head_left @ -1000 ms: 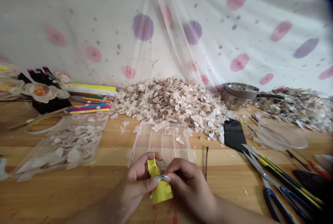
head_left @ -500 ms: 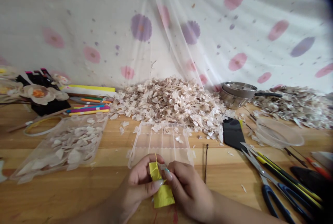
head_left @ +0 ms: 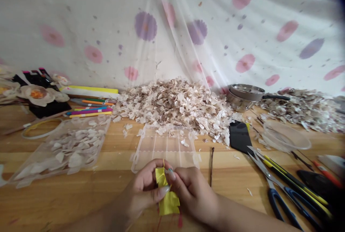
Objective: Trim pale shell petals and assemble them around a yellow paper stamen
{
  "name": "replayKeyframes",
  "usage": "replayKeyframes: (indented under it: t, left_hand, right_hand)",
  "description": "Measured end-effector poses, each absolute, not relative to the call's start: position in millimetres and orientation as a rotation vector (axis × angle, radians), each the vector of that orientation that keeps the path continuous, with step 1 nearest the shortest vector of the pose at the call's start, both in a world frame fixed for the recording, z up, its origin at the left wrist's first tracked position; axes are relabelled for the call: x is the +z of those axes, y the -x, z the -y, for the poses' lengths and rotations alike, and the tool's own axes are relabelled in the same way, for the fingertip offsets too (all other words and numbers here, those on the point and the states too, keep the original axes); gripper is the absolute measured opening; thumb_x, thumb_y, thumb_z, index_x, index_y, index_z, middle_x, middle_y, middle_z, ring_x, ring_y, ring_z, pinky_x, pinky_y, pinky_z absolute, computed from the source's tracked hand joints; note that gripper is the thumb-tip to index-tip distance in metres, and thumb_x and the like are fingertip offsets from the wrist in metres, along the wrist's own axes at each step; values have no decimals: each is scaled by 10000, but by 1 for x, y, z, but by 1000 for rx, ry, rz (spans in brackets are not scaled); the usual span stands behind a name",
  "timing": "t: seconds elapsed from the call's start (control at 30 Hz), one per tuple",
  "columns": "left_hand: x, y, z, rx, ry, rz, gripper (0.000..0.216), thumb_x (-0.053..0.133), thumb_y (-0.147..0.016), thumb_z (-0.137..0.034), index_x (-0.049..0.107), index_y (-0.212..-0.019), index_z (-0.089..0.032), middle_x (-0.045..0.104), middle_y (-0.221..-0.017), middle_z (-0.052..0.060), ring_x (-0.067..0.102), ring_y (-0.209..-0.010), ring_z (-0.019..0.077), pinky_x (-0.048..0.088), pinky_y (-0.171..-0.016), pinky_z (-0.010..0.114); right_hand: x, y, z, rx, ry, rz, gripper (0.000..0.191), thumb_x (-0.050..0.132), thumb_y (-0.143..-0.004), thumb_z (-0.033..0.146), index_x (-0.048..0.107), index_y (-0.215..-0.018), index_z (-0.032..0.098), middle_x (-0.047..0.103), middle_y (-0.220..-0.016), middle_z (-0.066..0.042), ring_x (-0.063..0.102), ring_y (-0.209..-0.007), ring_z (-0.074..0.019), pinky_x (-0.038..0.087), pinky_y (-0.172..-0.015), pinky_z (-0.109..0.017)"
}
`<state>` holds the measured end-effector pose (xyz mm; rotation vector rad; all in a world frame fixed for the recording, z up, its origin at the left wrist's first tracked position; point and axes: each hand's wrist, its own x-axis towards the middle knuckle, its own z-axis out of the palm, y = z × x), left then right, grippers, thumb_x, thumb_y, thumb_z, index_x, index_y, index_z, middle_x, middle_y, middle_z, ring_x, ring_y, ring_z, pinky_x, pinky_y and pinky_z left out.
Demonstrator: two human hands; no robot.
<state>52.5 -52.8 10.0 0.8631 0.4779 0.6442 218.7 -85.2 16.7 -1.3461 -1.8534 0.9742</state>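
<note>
A small piece of yellow crepe paper [head_left: 167, 203] with cut slits and loose strips is held upright at the front middle of the table. My left hand [head_left: 147, 185] is closed on it, the thumb pressing across its middle and the fingers behind. One thin yellow strand stands up above the left fingertips. My right hand [head_left: 192, 192] is closed in a pinch at the paper's upper right edge, its fingertips touching those of my left hand. What lies exactly between the right thumb and index finger is mostly hidden, but a strip of the paper runs toward them.
Behind my hands lies a clear compartment case [head_left: 161, 145], with a large heap of pale flakes [head_left: 178, 106] beyond. Scissors [head_left: 269, 178] lie at right near a black card [head_left: 239, 137] and a plastic lid [head_left: 285, 137]. At left are a flake-filled tray [head_left: 72, 145], markers [head_left: 90, 111] and artificial flowers [head_left: 36, 95].
My right fingers have shifted slightly upward and left along the paper's edge. A notch now shows at the right side of the yellow crepe paper. The view has turned slightly.
</note>
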Motion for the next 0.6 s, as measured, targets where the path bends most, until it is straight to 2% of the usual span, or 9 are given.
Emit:
replayKeyframes:
  t: [0.13, 0.23, 0.37, 0.6]
  left_hand:
    - [9, -54, 51, 705, -836, -492, 338, 731, -717, -246, 545, -996, -206, 608, -851, 19, 565, -793, 151, 420, -715, 262]
    - [9, -55, 50, 727, -827, -524, 355, 747, -696, -269, 543, -979, -205, 588, -787, 8, 554, -737, 140, 405, -659, 242]
    - [8, -55, 49, 711, -855, -520, 365, 743, -699, -290, 541, -988, -198, 588, -772, 17, 544, -702, 137, 387, -611, 228]
    - [4, -54, 49, 690, -873, -494, 358, 725, -721, -261, 553, -1027, -194, 605, -860, 35, 557, -772, 149, 404, -665, 243]
  right_hand:
    - [16, -221, 86, 990, 1247, 1785, 353, 365, -928, 430, 494, -725, 172, 496, -641, 6, 437, -566, -97, 340, -527, -206]
    - [16, -221, 86, 1005, 1232, 1759, 286, 434, -905, 425, 530, -813, 172, 526, -665, 5, 454, -573, -102, 358, -536, -208]
    - [13, -219, 86, 964, 1261, 1731, 324, 409, -917, 417, 519, -736, 172, 516, -643, 5, 447, -566, -101, 357, -530, -209]
    - [11, -218, 86, 918, 1291, 1788, 410, 338, -938, 432, 406, -622, 181, 408, -562, 36, 360, -503, -81, 284, -474, -206]
